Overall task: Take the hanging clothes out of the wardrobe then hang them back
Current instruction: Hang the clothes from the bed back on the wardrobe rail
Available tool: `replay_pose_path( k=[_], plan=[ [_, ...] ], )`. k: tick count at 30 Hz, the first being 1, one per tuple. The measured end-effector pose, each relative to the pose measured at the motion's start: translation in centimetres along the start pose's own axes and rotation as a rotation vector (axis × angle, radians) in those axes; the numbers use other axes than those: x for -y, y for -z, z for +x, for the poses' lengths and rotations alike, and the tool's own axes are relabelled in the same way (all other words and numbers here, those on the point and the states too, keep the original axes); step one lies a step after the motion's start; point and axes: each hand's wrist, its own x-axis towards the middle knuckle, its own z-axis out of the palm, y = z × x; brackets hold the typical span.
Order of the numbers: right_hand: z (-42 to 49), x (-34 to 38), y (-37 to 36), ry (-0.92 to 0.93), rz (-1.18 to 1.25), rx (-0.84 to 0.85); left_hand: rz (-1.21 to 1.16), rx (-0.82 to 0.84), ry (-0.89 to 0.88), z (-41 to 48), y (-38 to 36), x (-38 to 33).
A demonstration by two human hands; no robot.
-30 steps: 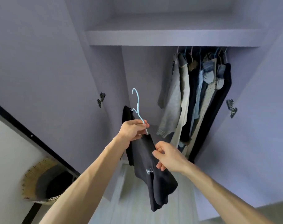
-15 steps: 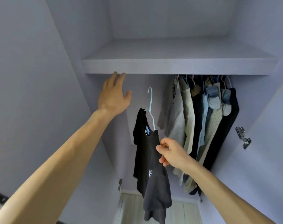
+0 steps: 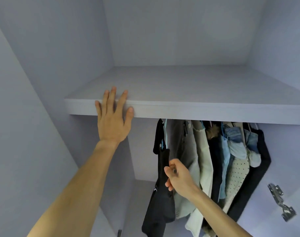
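Laid the left hand point(image 3: 112, 122) flat against the front edge of the shelf point(image 3: 205, 111), fingers straight and spread wide, fingertips reaching over the top lip, thumb on the front face. Held nothing in it. Pinched the black garment point(image 3: 160, 204) with the right hand point(image 3: 178, 178), lower than the left hand and to its right, fingers curled round the cloth near its upper edge. Saw that garment draped on a pale blue hanger point(image 3: 166, 134) just above the right hand and under the shelf, with the lower folds dangling past the wrist. Could not tell whether hooked onto a rail: top of the hanger hidden behind the shelf edge. Saw a row of hanging clothes point(image 3: 231, 159) just beyond the right hand and stretching off to its right inside the wardrobe point(image 3: 180, 40): grey, cream, dark, denim blue, dotted cream, then black at the far end, all packed close together. Noted a metal hinge point(image 3: 281, 202) well to the right of the right hand.
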Motion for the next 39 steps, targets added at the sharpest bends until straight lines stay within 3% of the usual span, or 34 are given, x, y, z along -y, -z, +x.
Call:
replay_pose_path(
  k=[10,22,28,32,39],
  plan=[
    [6.6,0.8,2.4,0.084,-0.083,-0.161,-0.031,-0.092,0.046,0.0,-0.4,-1.0],
    [10.9,-1.7,4.1,-0.093,-0.022,-0.198,-0.021,-0.114,0.085,0.0,-0.6,-1.1],
    [11.1,-2.8,4.3,-0.138,-0.016,-0.313,-0.030,-0.141,0.082,0.0,-0.9,-0.9],
    [11.4,-3.0,4.7,-0.147,-0.026,-0.366,-0.027,-0.124,0.085,0.2,-0.9,-1.0],
    [10.4,-3.0,4.8,-0.146,-0.037,-0.294,-0.031,-0.001,0.117,-0.2,0.1,-1.2]
  ],
)
